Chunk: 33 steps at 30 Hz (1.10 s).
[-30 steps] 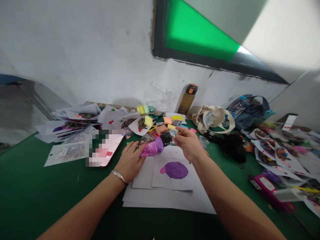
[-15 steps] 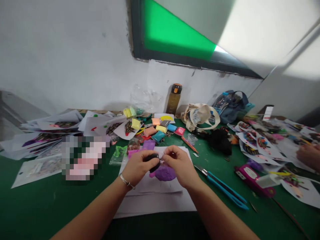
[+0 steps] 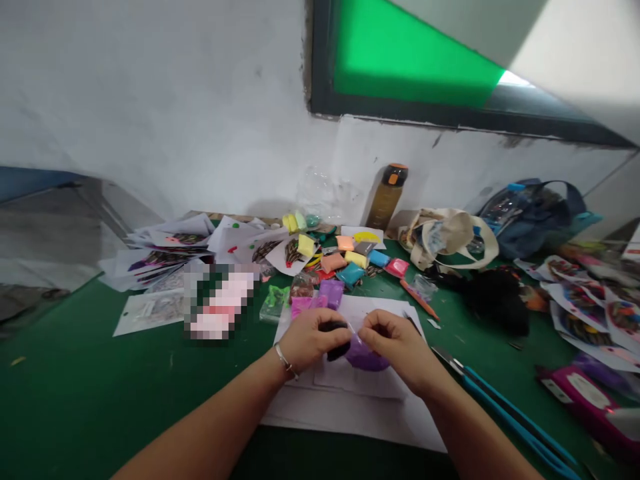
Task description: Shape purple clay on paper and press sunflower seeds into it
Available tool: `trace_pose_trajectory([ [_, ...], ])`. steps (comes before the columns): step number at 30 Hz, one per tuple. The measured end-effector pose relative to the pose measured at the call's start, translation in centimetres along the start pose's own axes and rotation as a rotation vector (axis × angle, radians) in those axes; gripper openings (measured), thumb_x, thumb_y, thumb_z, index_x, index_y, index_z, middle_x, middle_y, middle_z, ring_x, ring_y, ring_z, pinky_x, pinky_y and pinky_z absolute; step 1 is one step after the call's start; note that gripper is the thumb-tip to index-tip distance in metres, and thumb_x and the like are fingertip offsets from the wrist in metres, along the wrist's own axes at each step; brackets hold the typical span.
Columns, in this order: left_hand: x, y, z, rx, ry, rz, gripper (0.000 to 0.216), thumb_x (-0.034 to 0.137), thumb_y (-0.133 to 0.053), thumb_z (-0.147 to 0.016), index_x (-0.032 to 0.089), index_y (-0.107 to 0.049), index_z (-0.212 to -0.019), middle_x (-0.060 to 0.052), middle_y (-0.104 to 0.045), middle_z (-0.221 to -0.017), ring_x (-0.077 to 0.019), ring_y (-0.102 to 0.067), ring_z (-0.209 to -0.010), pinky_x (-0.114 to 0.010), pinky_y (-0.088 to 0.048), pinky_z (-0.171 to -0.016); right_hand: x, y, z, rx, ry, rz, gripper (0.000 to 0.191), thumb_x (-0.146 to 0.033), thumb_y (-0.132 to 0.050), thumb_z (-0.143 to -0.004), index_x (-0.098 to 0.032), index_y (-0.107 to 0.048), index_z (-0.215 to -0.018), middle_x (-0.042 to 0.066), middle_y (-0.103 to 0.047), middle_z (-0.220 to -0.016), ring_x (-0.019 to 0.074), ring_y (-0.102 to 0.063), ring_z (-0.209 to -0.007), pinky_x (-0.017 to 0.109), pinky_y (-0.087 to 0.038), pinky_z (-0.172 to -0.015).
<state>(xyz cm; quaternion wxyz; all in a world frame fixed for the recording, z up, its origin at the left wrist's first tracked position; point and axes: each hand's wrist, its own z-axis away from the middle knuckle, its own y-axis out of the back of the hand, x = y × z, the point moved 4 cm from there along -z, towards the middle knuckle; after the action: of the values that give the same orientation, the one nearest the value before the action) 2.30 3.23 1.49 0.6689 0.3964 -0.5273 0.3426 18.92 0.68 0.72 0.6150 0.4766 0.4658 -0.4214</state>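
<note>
My left hand (image 3: pixel 320 343) is closed around a black lump (image 3: pixel 340 352), held between thumb and fingers above the white paper sheets (image 3: pixel 350 417). My right hand (image 3: pixel 397 340) is closed in a pinch beside it. Whatever lies between its fingertips is too small to make out, though a shiny clear film shows close to them. Below and between my hands sits a rounded purple piece (image 3: pixel 367 357), partly covered by my fingers. Pink and purple packets (image 3: pixel 330 293) lie just beyond my left hand.
Several colourful packets (image 3: pixel 351 274) lie behind the paper. Blue-handled tweezers (image 3: pixel 515 413) rest to the right, near a magenta device (image 3: pixel 583 407). Paper stacks (image 3: pixel 165 263) are at the left; a bottle (image 3: pixel 386 200), a cream bag (image 3: pixel 445 240) and black cloth (image 3: pixel 495 300) stand behind.
The view has turned left, so the table's things appear further right. A co-worker's hand at the right edge has left view. My hands stay close together over the paper.
</note>
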Motion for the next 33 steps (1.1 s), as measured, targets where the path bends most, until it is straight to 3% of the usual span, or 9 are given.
trace_pose_trajectory([
  [5, -0.1, -0.3, 0.2, -0.123, 0.051, 0.147, 0.027, 0.041, -0.071, -0.070, 0.015, -0.065, -0.075, 0.001, -0.059, -0.059, -0.0125, -0.053, -0.055, -0.024, -0.042, -0.054, -0.2, -0.5, 0.1, -0.126, -0.062, -0.166, 0.030, -0.040, -0.066, -0.078, -0.019, -0.047, -0.068, -0.006, -0.040, -0.060, 0.0082, -0.033, -0.054, 0.023, -0.025, -0.050],
  [9, -0.3, -0.8, 0.4, -0.237, 0.119, 0.325, 0.033, 0.043, -0.073, -0.070, 0.013, -0.063, -0.079, 0.000, -0.061, -0.061, -0.0109, -0.053, -0.051, -0.023, -0.040, -0.049, -0.6, -0.7, 0.3, -0.105, -0.042, -0.150, 0.032, -0.041, -0.066, -0.078, -0.019, -0.046, -0.066, -0.006, -0.040, -0.060, 0.0081, -0.033, -0.055, 0.022, -0.025, -0.050],
  [13, 0.0, -0.6, 0.5, -0.228, 0.102, 0.306, 0.032, 0.041, -0.076, -0.070, 0.012, -0.064, -0.077, 0.000, -0.061, -0.058, -0.0101, -0.053, -0.051, -0.023, -0.041, -0.049, -0.9, -0.9, 0.5, -0.103, -0.040, -0.192, 0.034, -0.042, -0.069, -0.077, -0.018, -0.048, -0.065, -0.005, -0.044, -0.060, 0.0080, -0.036, -0.055, 0.022, -0.027, -0.050],
  [18, 0.6, 0.0, 0.9, -0.256, 0.054, 0.321, 0.029, 0.037, -0.076, -0.072, 0.012, -0.064, -0.082, -0.001, -0.063, -0.062, -0.0102, -0.053, -0.053, -0.023, -0.042, -0.051, -1.5, -1.1, 0.9, -0.283, -0.059, -0.477, 0.031, -0.042, -0.071, -0.076, -0.016, -0.055, -0.071, -0.005, -0.050, -0.058, 0.0080, -0.044, -0.051, 0.022, -0.036, -0.051],
  [24, 0.8, 0.3, 0.9, -0.317, 0.046, 0.326, 0.025, 0.035, -0.076, -0.074, 0.013, -0.065, -0.080, 0.001, -0.060, -0.060, -0.0074, -0.050, -0.051, -0.019, -0.038, -0.048, -1.9, -0.9, 1.1, -0.420, -0.073, -0.591, 0.029, -0.040, -0.073, -0.073, -0.014, -0.062, -0.075, 0.000, -0.060, -0.061, 0.0114, -0.056, -0.056, 0.026, -0.044, -0.061],
  [27, 0.7, 0.1, 0.8, -0.360, 0.085, 0.318, 0.026, 0.036, -0.075, -0.075, 0.013, -0.063, -0.081, 0.001, -0.061, -0.060, -0.0076, -0.051, -0.051, -0.019, -0.039, -0.048, -2.0, -0.9, 1.0, -0.396, -0.071, -0.556, 0.024, -0.034, -0.075, -0.068, -0.015, -0.061, -0.073, -0.002, -0.059, -0.059, 0.0104, -0.054, -0.055, 0.025, -0.042, -0.059],
  [33, 0.1, -0.1, 0.5, -0.344, 0.148, 0.246, 0.033, 0.042, -0.073, -0.074, 0.013, -0.059, -0.078, 0.002, -0.058, -0.054, -0.0082, -0.048, -0.046, -0.019, -0.037, -0.044, -1.7, -1.1, 0.6, -0.180, -0.041, -0.288, 0.020, -0.028, -0.068, -0.071, -0.017, -0.052, -0.064, -0.007, -0.044, -0.056, 0.0061, -0.036, -0.051, 0.021, -0.026, -0.049],
])
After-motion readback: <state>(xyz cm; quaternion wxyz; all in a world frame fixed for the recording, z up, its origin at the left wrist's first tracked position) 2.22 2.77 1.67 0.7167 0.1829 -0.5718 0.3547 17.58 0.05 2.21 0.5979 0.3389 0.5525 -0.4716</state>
